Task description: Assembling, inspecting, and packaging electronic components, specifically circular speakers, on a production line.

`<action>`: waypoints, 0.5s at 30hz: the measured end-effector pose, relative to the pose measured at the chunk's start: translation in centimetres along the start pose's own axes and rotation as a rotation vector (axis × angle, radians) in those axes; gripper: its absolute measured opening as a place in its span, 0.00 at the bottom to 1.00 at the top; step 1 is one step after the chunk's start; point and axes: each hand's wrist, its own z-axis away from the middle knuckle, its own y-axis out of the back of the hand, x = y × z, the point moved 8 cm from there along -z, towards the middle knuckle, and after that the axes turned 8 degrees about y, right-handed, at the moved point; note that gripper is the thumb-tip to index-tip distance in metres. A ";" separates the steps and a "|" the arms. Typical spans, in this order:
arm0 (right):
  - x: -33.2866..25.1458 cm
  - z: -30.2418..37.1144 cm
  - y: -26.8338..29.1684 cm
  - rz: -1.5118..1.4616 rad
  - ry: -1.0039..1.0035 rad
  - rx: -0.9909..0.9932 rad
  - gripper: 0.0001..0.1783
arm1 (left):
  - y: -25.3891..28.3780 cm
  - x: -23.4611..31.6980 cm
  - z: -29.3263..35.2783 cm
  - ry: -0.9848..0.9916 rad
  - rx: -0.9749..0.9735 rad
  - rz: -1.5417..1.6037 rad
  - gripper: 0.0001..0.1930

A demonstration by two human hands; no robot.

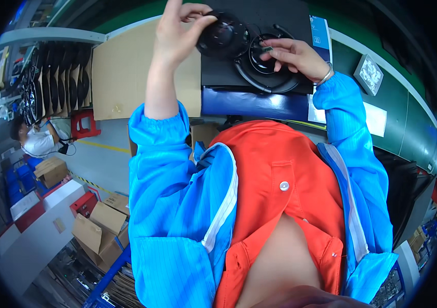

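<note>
My left hand (173, 37) pinches the edge of a round black ear-cup part (222, 37) between thumb and fingers, holding it tilted over the dark work mat. To the right of it lies a black headset with a curved headband (264, 86); its open round cup (258, 57) sits under my right fingers. Between the fingertips of my right hand (300, 57) is a small green circuit board (266, 50), held just over that cup. Thin wires run near the two round parts, but their ends are too small to follow.
Cardboard (146, 77) covers the bench to the left. A blue-and-white box (320, 38) and a silvery block (368, 75) stand to the right on the green surface. Headband-like black parts (62, 79) hang in a rack at far left, near a seated person (41, 138).
</note>
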 end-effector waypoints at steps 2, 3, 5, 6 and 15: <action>0.5 0.2 1.3 0.095 0.016 0.074 0.17 | 0.4 -0.7 -0.7 0.035 -0.021 -0.154 0.41; 0.4 0.4 2.0 0.193 0.033 0.140 0.16 | 0.4 -1.2 -1.0 0.072 -0.033 -0.308 0.41; 0.2 0.7 2.4 0.204 0.059 0.189 0.14 | -0.6 -3.1 -1.3 0.056 -0.104 -0.298 0.39; 0.6 0.7 2.6 0.199 0.060 0.206 0.14 | -1.3 -3.6 -1.2 0.049 -0.088 -0.477 0.38; 0.8 1.0 2.3 0.226 0.142 0.165 0.12 | -11.2 -0.2 3.2 -0.478 -0.200 -0.405 0.38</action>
